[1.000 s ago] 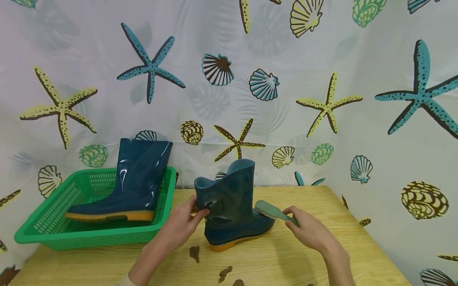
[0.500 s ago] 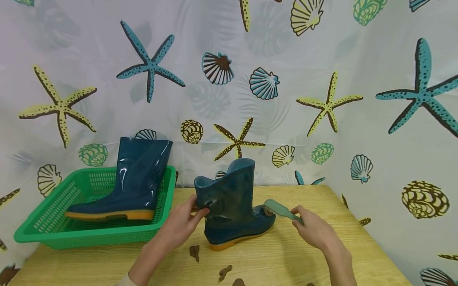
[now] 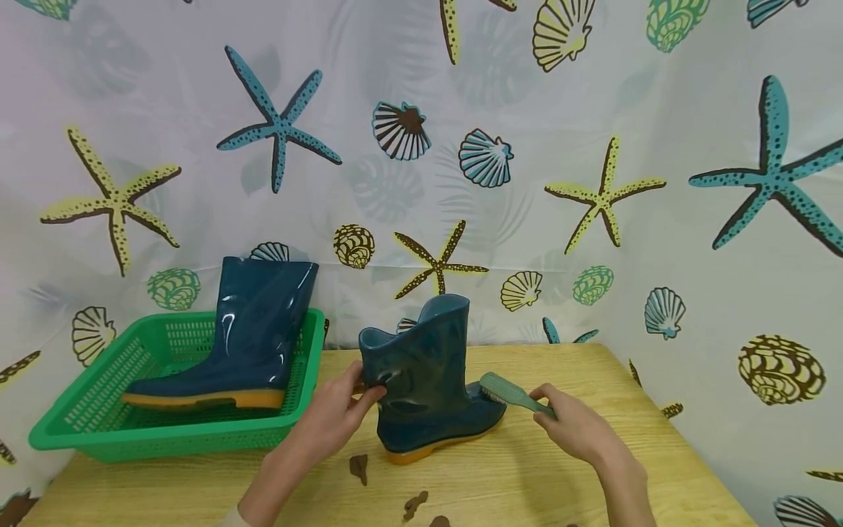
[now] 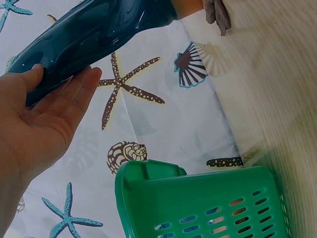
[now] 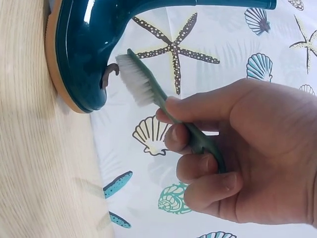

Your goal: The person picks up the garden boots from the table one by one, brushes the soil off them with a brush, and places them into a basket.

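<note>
1. Centrally, the boot is standing on the table, mud fleck clinging to its toe.
2. I'm pinching its shaft with my left hand.
3. I'm gripping the brush in my right hand, bristles at the toe.
4. Leftward, the green basket is crowding the table edge; open wood is lying rightward.

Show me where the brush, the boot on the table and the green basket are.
brush (image 5: pixel 148 87): right wrist view, on its back above the bristles.
boot on the table (image 3: pixel 421 366): head view, on the shaft.
green basket (image 3: pixel 165 432): head view, on the front wall.
</note>
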Demonstrator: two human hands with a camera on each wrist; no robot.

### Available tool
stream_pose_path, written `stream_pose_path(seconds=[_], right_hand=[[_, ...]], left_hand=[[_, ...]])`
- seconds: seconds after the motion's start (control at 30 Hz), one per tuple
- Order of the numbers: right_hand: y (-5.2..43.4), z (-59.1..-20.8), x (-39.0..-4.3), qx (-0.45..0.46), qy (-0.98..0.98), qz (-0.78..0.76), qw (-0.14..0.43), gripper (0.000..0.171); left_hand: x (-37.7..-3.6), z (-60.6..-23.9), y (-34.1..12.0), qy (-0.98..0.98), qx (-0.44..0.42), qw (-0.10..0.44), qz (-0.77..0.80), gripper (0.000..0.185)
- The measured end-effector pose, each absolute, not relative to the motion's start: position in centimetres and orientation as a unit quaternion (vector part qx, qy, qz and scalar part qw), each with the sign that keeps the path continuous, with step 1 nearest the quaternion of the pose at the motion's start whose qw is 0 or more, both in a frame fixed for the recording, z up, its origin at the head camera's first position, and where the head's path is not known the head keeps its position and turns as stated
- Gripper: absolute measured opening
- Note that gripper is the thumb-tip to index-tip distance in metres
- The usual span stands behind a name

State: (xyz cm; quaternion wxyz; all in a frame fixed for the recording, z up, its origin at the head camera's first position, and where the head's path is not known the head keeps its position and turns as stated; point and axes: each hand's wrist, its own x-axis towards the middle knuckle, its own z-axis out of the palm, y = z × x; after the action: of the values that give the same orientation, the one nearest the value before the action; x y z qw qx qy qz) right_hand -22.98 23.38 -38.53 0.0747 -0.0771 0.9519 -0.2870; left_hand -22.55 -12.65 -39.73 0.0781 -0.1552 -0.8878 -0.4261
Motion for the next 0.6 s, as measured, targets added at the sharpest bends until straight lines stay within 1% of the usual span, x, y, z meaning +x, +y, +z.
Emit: stream_pose_path(seconds=[0.27, 0.47, 0.6], right_hand=[[24.2, -38.36, -22.87, -0.073, 0.955, -0.281, 0.062, 0.036], [23.73, -38.5, -23.11, -0.096, 0.949, -0.296, 0.047, 0.035], [23.38, -38.62, -23.21, -0.11, 0.947, -0.298, 0.055, 0.035]], left_hand=[[-22.56, -39.76, -12.58, -0.888, -0.15, 0.081, -0.427, 0.031], [-22.59, -39.85, -12.68, -0.887, -0.152, 0.076, -0.429, 0.034], [-22.58, -39.75, -12.67, -0.886, -0.15, 0.076, -0.431, 0.033]])
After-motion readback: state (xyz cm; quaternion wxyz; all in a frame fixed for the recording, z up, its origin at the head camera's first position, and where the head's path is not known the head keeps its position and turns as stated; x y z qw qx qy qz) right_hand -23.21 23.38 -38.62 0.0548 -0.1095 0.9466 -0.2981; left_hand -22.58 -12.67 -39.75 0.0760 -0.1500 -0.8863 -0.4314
